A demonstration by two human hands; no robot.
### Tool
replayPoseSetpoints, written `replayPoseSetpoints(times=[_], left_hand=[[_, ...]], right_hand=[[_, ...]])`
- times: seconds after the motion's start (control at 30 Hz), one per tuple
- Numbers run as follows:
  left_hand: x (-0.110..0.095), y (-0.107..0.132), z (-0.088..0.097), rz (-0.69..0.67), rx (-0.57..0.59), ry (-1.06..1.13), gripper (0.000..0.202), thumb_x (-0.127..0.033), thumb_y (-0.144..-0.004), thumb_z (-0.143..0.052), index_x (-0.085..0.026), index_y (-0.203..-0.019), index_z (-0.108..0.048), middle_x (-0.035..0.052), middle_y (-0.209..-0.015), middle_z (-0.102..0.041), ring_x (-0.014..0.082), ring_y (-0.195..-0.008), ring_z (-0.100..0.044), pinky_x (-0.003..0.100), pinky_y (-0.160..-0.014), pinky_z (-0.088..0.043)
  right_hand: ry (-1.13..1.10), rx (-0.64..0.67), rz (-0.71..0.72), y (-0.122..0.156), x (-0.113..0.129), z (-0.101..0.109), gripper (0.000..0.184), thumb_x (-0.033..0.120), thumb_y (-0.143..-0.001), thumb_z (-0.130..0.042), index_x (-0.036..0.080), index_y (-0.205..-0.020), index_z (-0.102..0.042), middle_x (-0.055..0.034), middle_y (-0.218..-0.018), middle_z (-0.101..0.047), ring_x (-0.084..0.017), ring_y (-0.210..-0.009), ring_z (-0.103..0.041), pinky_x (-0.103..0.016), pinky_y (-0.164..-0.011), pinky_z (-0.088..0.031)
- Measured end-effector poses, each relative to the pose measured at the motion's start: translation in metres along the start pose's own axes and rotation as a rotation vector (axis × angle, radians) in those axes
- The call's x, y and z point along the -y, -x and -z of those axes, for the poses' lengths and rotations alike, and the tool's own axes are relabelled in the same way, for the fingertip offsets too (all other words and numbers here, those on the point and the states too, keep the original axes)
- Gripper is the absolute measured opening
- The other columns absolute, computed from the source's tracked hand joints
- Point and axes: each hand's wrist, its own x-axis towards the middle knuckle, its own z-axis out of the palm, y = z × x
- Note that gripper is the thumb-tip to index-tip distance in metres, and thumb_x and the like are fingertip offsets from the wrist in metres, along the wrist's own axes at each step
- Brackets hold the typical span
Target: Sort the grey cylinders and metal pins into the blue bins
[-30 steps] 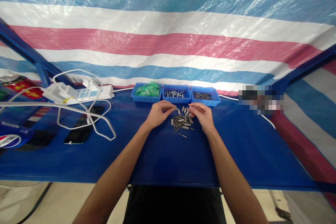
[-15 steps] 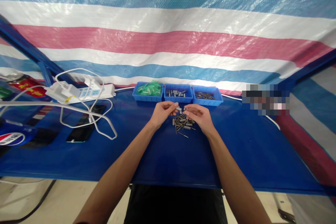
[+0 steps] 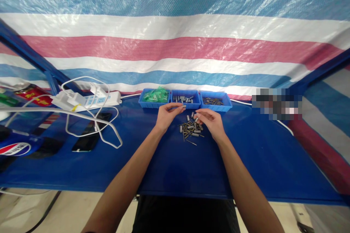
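Backdrop: striped tarp [image 3: 175, 51] behind a blue tabletop [image 3: 175, 167].
Loose parts: a pile [image 3: 191, 130] of small metal sleeves and pins, mid-tabletop toward the far edge.
Left hand [image 3: 166, 115]: pinches one sleeve [image 3: 184, 106] just before the middle bin [image 3: 185, 104].
Right hand [image 3: 211, 122]: fingers curled, tips at the pile; grasp cannot be told.
Far edge: three bins in a row.
Far left corner: power strip [image 3: 91, 100].

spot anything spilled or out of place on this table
A loose pile of small metal pieces lies on the blue table between the left hand and right hand, outside the three blue trays. Nothing looks damaged.
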Motion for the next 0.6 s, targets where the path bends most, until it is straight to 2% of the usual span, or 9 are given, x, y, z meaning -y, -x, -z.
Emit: replayPoseSetpoints(times=[0.13, 0.2, 0.3, 0.37, 0.47, 0.53, 0.6], left_hand=[[-0.003, -0.016, -0.005, -0.042, -0.052, 0.017, 0.043, -0.043, -0.077, -0.086, -0.011, -0.104, -0.079, 0.0144, -0.107, -0.081, 0.0286, -0.104, -0.077, 0.047, -0.103, -0.059], [-0.004, -0.022, -0.008, -0.040, -0.052, 0.007, 0.045, -0.040, -0.079, -0.084, -0.011, -0.113, -0.078, 0.0142, -0.110, -0.080, 0.0287, -0.109, -0.076, 0.047, -0.106, -0.058], [-0.005, -0.028, -0.011, -0.053, -0.027, -0.088, 0.047, -0.032, -0.085, -0.077, -0.013, -0.127, -0.073, 0.0128, -0.113, -0.080, 0.0266, -0.107, -0.077, 0.044, -0.103, -0.059], [-0.006, -0.029, -0.013, -0.093, -0.006, -0.248, 0.040, -0.027, -0.088, -0.070, -0.013, -0.126, -0.074, 0.0135, -0.120, -0.078, 0.0236, -0.093, -0.079, 0.040, -0.092, -0.064], [-0.004, -0.026, -0.015, -0.219, 0.050, -0.608, 0.031, -0.020, -0.089, -0.066, -0.014, -0.117, -0.079, 0.0134, -0.121, -0.077, 0.0188, -0.075, -0.075, 0.036, -0.076, -0.065], [-0.002, -0.023, -0.016, -0.311, 0.099, -0.786, 0.030, -0.016, -0.088, -0.065, -0.015, -0.114, -0.080, 0.0119, -0.113, -0.078, 0.0172, -0.072, -0.073, 0.033, -0.074, -0.064], [0.001, -0.020, -0.016, -0.369, 0.117, -0.854, 0.030, -0.013, -0.089, -0.062, -0.014, -0.113, -0.080, 0.0113, -0.109, -0.078, 0.0162, -0.072, -0.071, 0.032, -0.076, -0.064]], right_hand=[[0.008, -0.060, 0.034, -0.002, -0.004, 0.006, 0.032, 0.050, -0.083, -0.079, 0.022, -0.099, -0.077, -0.0050, -0.082, -0.079, -0.018, -0.061, -0.066, -0.033, -0.059, -0.054], [0.078, -0.132, 0.080, -0.002, -0.004, 0.009, 0.030, 0.049, -0.085, -0.077, 0.022, -0.099, -0.077, -0.0060, -0.085, -0.079, -0.019, -0.061, -0.066, -0.034, -0.060, -0.055], [0.321, -0.287, 0.216, -0.002, -0.006, 0.015, 0.026, 0.043, -0.091, -0.069, 0.022, -0.104, -0.077, -0.0094, -0.104, -0.078, -0.019, -0.064, -0.066, -0.036, -0.062, -0.057], [0.494, -0.326, 0.296, -0.003, -0.010, 0.019, 0.028, 0.038, -0.094, -0.063, 0.023, -0.114, -0.076, -0.0116, -0.121, -0.074, -0.019, -0.069, -0.067, -0.038, -0.066, -0.059], [0.667, -0.284, 0.361, -0.006, -0.018, 0.024, 0.038, 0.032, -0.096, -0.058, 0.024, -0.131, -0.070, -0.0131, -0.136, -0.067, -0.025, -0.093, -0.072, -0.045, -0.086, -0.062], [0.738, -0.248, 0.393, -0.008, -0.023, 0.027, 0.041, 0.030, -0.095, -0.058, 0.024, -0.135, -0.067, -0.0134, -0.139, -0.064, -0.030, -0.117, -0.067, -0.051, -0.105, -0.056], [0.775, -0.217, 0.411, -0.010, -0.026, 0.031, 0.042, 0.028, -0.094, -0.059, 0.024, -0.136, -0.066, -0.0137, -0.137, -0.063, -0.031, -0.129, -0.061, -0.053, -0.116, -0.048]])
